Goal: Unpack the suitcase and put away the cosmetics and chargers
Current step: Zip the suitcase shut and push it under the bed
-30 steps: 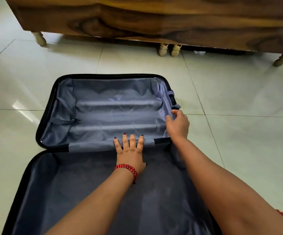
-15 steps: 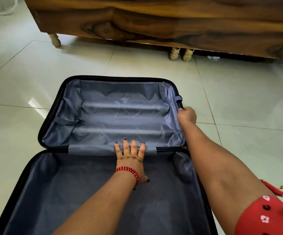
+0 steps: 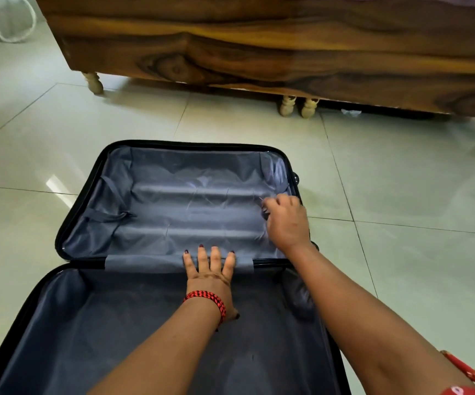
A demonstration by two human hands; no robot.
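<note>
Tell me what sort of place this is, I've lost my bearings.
Most likely a room in a home, perhaps a bedroom: a glossy tiled floor, big wooden furniture on turned legs, maybe a bed, and an open suitcase lying on the floor.

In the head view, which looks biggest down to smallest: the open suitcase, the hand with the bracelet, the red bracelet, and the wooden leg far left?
1. suitcase
2. left hand
3. red bracelet and wooden leg: look close in size; the leg is farther away, so no sure order.
</note>
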